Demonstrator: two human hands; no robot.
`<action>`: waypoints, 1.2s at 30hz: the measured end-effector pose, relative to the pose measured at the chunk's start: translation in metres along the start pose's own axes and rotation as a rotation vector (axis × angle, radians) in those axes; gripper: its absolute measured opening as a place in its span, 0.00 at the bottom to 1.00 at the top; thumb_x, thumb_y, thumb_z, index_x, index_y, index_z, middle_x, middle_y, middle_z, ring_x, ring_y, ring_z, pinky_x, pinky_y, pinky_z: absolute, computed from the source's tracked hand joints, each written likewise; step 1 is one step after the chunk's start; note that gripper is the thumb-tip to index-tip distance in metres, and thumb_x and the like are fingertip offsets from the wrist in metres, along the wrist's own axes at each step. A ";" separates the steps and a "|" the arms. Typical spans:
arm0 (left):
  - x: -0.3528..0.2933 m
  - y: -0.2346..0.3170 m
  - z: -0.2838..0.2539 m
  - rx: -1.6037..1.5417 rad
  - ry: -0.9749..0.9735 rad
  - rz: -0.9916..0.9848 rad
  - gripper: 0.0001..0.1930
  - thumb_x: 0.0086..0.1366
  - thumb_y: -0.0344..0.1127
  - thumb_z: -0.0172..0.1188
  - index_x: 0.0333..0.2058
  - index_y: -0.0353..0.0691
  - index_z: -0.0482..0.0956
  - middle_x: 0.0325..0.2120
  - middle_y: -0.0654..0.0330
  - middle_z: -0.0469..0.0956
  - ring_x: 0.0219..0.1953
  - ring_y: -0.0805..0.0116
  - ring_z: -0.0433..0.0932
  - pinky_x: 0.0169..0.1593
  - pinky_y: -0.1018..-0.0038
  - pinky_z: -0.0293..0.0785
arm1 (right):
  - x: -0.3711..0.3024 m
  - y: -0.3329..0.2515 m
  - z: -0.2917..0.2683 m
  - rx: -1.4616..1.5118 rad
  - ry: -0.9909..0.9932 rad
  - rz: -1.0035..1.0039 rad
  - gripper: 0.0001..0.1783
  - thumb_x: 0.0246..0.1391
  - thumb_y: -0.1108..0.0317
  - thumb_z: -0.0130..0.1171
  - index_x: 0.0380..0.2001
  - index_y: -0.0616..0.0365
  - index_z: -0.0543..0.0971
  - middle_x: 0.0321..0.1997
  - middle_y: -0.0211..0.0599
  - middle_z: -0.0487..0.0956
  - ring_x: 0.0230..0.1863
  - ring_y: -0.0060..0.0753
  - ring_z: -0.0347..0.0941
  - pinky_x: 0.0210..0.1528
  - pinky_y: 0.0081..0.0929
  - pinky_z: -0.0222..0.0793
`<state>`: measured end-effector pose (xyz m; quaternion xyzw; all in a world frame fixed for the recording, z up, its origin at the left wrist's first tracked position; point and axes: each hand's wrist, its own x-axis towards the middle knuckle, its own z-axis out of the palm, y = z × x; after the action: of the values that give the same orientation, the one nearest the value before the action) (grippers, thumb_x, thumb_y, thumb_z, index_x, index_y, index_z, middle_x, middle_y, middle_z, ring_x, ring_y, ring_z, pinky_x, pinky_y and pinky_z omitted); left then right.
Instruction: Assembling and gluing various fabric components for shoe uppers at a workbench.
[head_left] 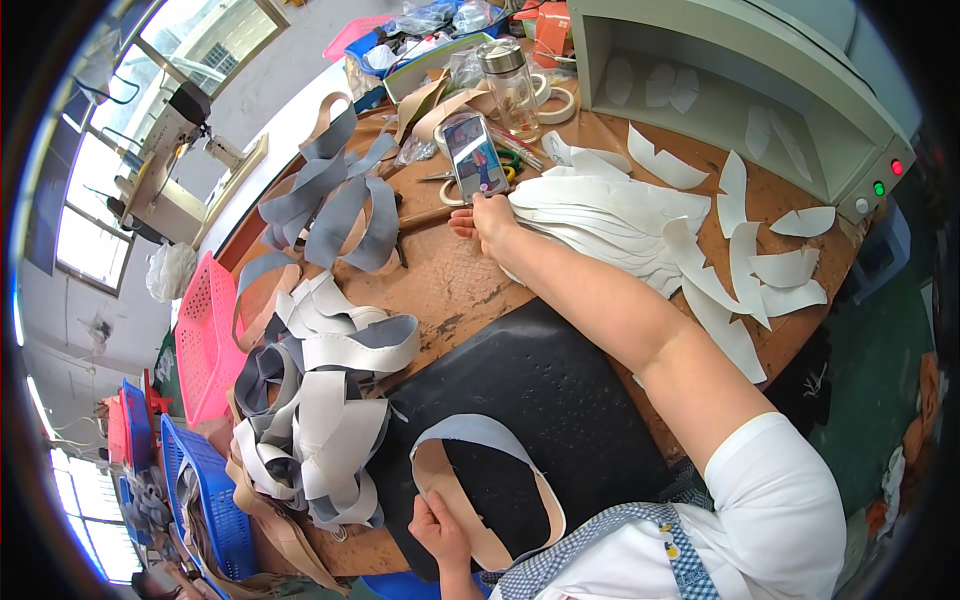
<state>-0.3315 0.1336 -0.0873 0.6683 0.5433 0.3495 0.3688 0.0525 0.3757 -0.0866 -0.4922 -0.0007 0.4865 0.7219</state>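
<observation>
Holds a looped strip (pixel 472 429), pale blue-grey and tan with a thin white edge, in the grip of the left hand (pixel 441 530) over a black mat (pixel 560 370) on the bench (pixel 440 268); touches a lit phone (pixel 474 158) with the right hand (pixel 488 224); cannot tell the width of that grip.

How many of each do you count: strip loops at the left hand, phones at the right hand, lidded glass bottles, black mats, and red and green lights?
Strip loop at the left hand: 1
Phone at the right hand: 1
Lidded glass bottle: 1
Black mat: 1
Red light: 1
Green light: 1
Total: 6
</observation>
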 end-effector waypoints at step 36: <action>0.015 0.031 0.001 0.053 -0.064 0.130 0.13 0.69 0.30 0.54 0.25 0.32 0.69 0.13 0.56 0.66 0.16 0.73 0.63 0.21 0.72 0.60 | -0.211 -0.011 -0.042 -1.229 -1.115 -0.339 0.25 0.60 0.52 0.60 0.53 0.58 0.73 0.49 0.41 0.77 0.52 0.33 0.74 0.51 0.30 0.72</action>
<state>-0.3135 0.1444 -0.0598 0.7225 0.4959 0.3365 0.3446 -0.0309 0.1970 0.0004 -0.4784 -0.6949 0.4562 0.2830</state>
